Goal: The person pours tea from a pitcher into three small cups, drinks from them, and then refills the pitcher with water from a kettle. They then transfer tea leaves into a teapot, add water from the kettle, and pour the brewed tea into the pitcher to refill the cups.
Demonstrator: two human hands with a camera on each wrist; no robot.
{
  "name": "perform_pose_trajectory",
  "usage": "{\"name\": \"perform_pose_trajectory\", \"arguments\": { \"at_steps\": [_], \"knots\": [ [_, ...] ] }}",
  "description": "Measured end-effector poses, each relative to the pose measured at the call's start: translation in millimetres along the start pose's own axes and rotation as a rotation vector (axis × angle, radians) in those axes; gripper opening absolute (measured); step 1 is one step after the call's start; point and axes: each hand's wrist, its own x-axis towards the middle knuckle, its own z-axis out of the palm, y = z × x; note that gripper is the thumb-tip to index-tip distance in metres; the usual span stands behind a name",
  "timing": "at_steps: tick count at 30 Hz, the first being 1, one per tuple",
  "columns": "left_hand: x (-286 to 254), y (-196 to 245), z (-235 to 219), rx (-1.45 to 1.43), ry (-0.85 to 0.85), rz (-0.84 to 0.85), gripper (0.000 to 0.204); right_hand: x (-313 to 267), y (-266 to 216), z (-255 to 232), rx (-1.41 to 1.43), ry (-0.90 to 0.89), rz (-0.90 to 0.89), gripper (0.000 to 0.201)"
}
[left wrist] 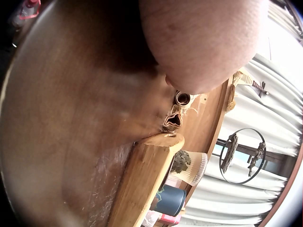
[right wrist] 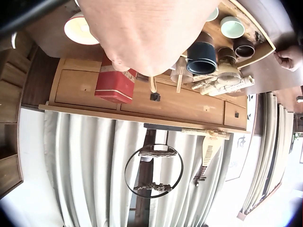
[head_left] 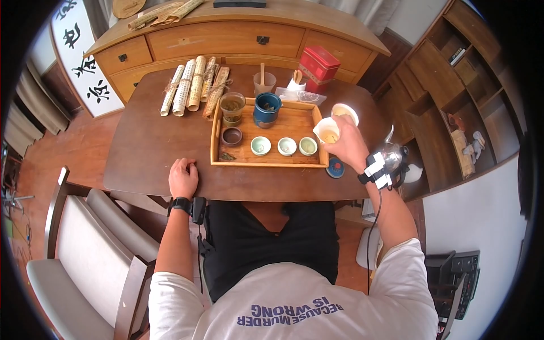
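My right hand grips a white spouted tea pitcher with pale tea in it, over the right edge of the wooden tea tray. Just behind stands a white bowl, seen with a red rim in the right wrist view. A blue lid lies on the table below the hand. Three pale green teacups line the tray's front, beside a small brown cup. A blue pot and a glass with tea leaves stand behind them. My left hand rests at the table's front edge, holding nothing.
A metal kettle stands right of my right wrist. Tied bamboo scrolls lie at the back left. Behind the tray are a red tin and a tumbler with a wooden tool. A drawer cabinet stands beyond the table.
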Motion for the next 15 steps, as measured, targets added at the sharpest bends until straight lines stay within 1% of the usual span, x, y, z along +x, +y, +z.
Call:
{"name": "perform_pose_trajectory", "arguments": {
  "at_steps": [3, 6, 9, 15],
  "knots": [
    [-0.2, -0.3, 0.2, -0.013, 0.004, 0.008, 0.012, 2.7, -2.7, 2.2, 0.019, -0.009, -0.024, 0.072],
    [-0.1, -0.5, 0.8, -0.025, 0.007, 0.008, 0.011, 5.5, -15.1, -3.3, 0.036, -0.067, -0.021, 0.073],
    [0.0, -0.7, 0.8, -0.021, 0.012, 0.016, 0.011, 7.2, -20.0, 0.3, 0.028, -0.082, -0.016, 0.073],
    [0.2, -1.4, 1.4, -0.021, 0.012, 0.008, 0.011, 11.0, -12.9, 16.0, -0.004, -0.061, -0.096, 0.071]
  ]
}}
